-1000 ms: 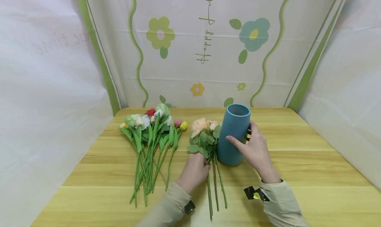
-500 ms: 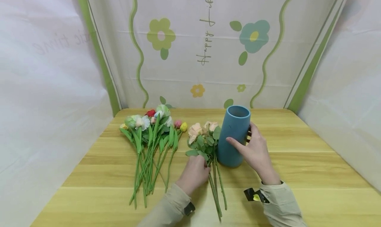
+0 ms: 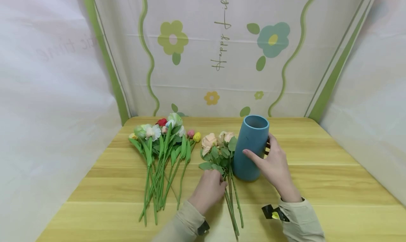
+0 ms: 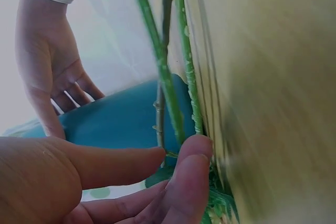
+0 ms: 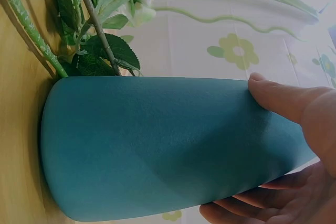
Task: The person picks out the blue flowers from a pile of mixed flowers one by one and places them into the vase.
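Observation:
Several peach roses (image 3: 209,142) with green leaves and long stems lie near the middle of the table. My left hand (image 3: 209,188) pinches a rose stem just below the leaves, thumb and index finger meeting at it in the left wrist view; the exact contact is partly hidden. Immediately right of the roses stands a blue vase (image 3: 250,150), upright with its mouth facing up and no flowers visible inside. My right hand (image 3: 275,166) holds the vase from its right side, thumb (image 5: 278,98) across the front and fingers behind. Rose stems and leaves lie close beside the vase's base.
A bunch of mixed flowers (image 3: 163,150), with white, red, pink and yellow blooms, lies on the wooden table (image 3: 317,185) to the left. A printed cloth (image 3: 219,80) hangs behind the table, and white cloth walls flank both sides.
The rose blooms have turned and settled lower, and one stem's lower end has swung right toward the others. My right hand stays on the vase, which has barely moved.

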`<move>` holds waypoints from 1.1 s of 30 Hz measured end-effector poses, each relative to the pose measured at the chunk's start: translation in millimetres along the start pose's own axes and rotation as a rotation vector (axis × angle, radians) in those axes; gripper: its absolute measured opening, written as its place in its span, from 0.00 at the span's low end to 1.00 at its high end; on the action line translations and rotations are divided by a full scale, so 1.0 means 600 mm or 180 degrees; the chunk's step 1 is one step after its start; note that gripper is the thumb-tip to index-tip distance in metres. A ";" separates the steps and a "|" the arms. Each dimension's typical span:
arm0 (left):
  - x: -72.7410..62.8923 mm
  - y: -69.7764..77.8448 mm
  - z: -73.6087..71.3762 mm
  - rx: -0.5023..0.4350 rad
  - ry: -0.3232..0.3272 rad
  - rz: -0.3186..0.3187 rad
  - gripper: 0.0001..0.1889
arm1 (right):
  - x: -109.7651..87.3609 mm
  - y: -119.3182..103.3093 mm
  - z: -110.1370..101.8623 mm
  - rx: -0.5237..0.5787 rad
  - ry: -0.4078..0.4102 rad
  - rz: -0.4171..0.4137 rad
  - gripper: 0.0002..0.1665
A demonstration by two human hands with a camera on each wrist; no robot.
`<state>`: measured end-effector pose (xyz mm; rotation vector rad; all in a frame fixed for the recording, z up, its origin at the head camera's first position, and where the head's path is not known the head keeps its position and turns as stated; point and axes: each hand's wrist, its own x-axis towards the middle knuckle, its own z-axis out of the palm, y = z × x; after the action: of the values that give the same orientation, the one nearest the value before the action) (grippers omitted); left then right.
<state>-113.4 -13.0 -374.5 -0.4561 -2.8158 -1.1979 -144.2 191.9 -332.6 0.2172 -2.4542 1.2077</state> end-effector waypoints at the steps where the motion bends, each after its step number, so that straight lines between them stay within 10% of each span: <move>1: -0.001 0.002 0.000 -0.0013 -0.0010 -0.0010 0.26 | 0.000 0.000 -0.001 -0.0008 0.0002 -0.0011 0.59; 33: -0.006 0.018 -0.036 -0.0001 0.0189 0.0361 0.07 | 0.002 0.003 0.002 -0.0017 0.0027 -0.0024 0.59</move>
<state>-108.6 -22.3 -352.4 -0.5620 -2.7003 -1.1697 -146.0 191.7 -334.1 0.2190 -2.4470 1.1963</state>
